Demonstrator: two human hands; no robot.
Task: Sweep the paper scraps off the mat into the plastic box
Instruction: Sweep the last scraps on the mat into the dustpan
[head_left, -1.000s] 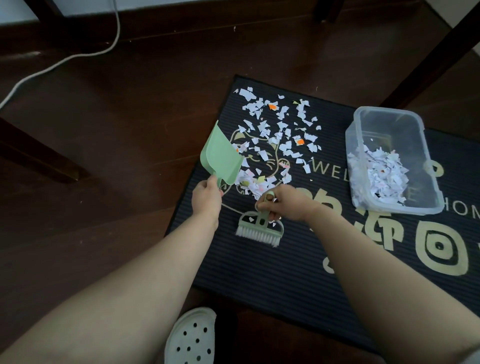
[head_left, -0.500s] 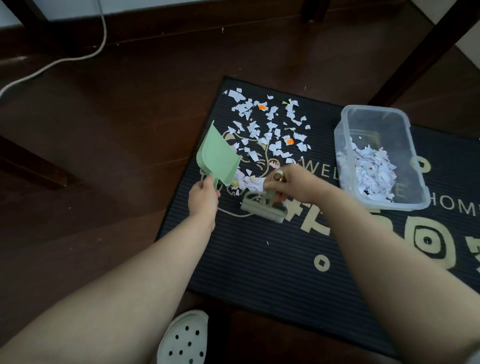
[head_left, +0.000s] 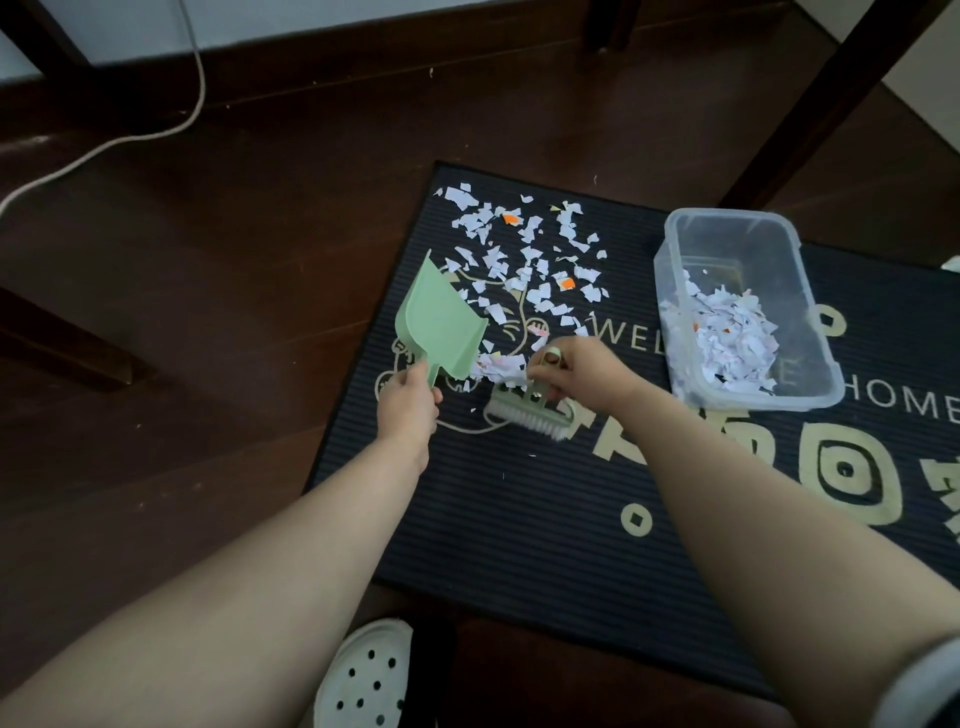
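white cable (head_left: 124, 140), white clog (head_left: 363, 680), wooden floor (head_left: 208, 312)

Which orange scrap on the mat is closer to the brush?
The right orange scrap, lower in view; the left orange scrap lies farther up, away from the brush.

Gold "WEL" and "HOME" on the dark mat (head_left: 519, 519), either side of the plastic box (head_left: 737, 214)

black ribbed doormat (head_left: 519, 519), gold cat print and lettering. torn paper scraps (head_left: 524, 270) white, few orange. mint-green plastic dustpan (head_left: 441, 322); green brush (head_left: 524, 414), white bristles. clear plastic box (head_left: 727, 213).
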